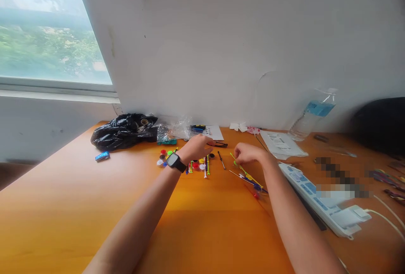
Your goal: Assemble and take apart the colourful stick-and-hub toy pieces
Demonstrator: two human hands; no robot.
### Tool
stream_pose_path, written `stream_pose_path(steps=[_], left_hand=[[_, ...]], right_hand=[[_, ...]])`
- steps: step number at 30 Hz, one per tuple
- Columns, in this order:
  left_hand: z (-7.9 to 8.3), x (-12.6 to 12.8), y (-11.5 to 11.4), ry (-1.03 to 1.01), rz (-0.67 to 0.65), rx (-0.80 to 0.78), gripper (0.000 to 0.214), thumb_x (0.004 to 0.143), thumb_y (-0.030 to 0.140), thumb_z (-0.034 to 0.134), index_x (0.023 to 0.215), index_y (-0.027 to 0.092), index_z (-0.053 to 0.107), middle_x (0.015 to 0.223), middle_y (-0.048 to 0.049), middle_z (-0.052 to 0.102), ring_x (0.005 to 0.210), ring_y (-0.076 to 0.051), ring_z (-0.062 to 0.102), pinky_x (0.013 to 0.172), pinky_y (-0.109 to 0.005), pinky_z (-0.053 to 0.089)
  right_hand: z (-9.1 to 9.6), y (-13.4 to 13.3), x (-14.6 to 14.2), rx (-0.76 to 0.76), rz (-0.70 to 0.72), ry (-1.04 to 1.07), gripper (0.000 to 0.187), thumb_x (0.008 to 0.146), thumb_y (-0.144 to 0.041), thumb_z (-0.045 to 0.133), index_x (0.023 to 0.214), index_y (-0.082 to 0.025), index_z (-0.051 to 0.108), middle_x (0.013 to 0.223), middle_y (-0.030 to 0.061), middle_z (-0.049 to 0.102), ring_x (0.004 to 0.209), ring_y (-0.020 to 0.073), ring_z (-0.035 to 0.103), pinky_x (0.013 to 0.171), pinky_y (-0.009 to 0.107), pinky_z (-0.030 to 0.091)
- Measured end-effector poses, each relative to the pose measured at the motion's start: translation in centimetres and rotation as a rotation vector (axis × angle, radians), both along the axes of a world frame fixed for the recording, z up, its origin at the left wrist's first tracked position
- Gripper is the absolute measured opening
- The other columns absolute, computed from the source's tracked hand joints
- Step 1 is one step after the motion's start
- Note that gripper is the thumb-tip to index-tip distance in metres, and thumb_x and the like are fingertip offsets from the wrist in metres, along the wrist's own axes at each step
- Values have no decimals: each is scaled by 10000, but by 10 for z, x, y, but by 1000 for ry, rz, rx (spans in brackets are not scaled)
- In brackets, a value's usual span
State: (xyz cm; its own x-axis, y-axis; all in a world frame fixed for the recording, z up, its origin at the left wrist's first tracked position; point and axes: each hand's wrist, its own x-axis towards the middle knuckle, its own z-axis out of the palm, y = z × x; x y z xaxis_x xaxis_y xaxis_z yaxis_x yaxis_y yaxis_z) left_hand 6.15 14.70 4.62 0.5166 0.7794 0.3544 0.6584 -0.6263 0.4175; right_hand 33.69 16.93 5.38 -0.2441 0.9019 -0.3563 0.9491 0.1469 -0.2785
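My left hand [196, 147], with a black watch [173, 161] on its wrist, is over a group of small plastic pieces. Its fingers point right and look loosely apart, with nothing visible in them. Coloured round discs [195, 166] and thin sticks with knobbed ends, among them a white stick [205, 170], lie below and around it. Fingers bent down, my right hand [248, 153] pinches near the upper end of a yellow-green stick [250, 177]. More sticks and a blue disc [257, 187] lie by that wrist. Between the hands is a dark stick [221, 160].
At the back left sits a black plastic bag [120, 132] beside clear wrapping [174, 128]. A small blue packet [102, 156] lies nearer. On the right are a white power strip [310, 194], a paper sheet [283, 144] and a clear bottle [311, 116] against the wall.
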Motion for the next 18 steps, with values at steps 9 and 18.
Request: stream_pose_path(steps=[9,18], left_hand=[[-39,8,10,143,-47,-19,234,867,319,740,1065,207,799,1005,-102,788,933,-276,725,792,-320,529],[-35,6,11,141,-55,-47,300,863,331,751,1133,200,768,1093,-103,776,1001,-277,724,836,-313,537]], right_hand=[[8,-3,5,-6,3,117,101,643,-209,713,734,-189,675,706,48,730,591,171,602,525,273,359],[16,-4,3,12,3,243,181,699,-285,767,822,-184,681,727,31,715,533,128,553,494,240,331]])
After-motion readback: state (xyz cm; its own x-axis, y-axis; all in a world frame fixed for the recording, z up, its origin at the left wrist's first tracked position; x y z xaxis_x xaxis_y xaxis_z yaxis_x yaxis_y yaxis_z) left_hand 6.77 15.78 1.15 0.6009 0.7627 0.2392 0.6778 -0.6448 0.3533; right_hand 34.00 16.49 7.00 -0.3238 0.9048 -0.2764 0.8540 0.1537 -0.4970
